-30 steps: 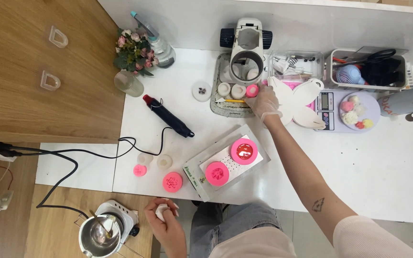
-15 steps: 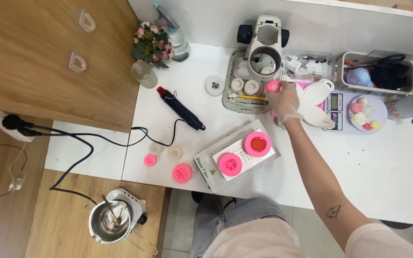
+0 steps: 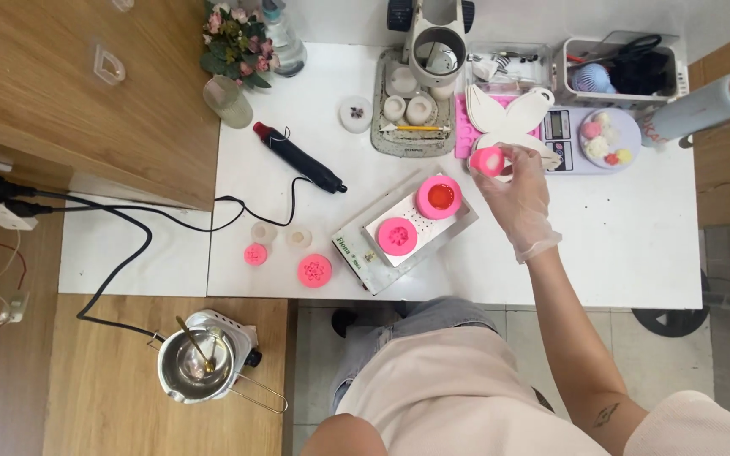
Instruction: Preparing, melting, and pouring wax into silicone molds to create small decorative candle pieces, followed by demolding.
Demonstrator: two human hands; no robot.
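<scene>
My right hand (image 3: 520, 198), in a clear glove, holds a small pink silicone mould (image 3: 488, 160) above the white table (image 3: 635, 245), to the right of a white flat device (image 3: 403, 232). Two larger pink moulds sit on that device: one filled with red (image 3: 438, 197) and one flower-patterned (image 3: 397, 236). My left hand is out of view. A white butterfly-shaped plate (image 3: 504, 114) lies just behind the held mould.
A microscope (image 3: 431, 42) stands on a tray with small white moulds at the back. A black heat gun (image 3: 297, 158) with its cable lies left. Loose pink moulds (image 3: 314, 271) sit near the front edge. A scale (image 3: 589, 131), organiser boxes and a metal pot (image 3: 189, 366) on a burner are around.
My right hand lifted the small pink mould from the tray by the microscope and brought it nearer, over the table. My left hand dropped out of view. The camera shifted.
</scene>
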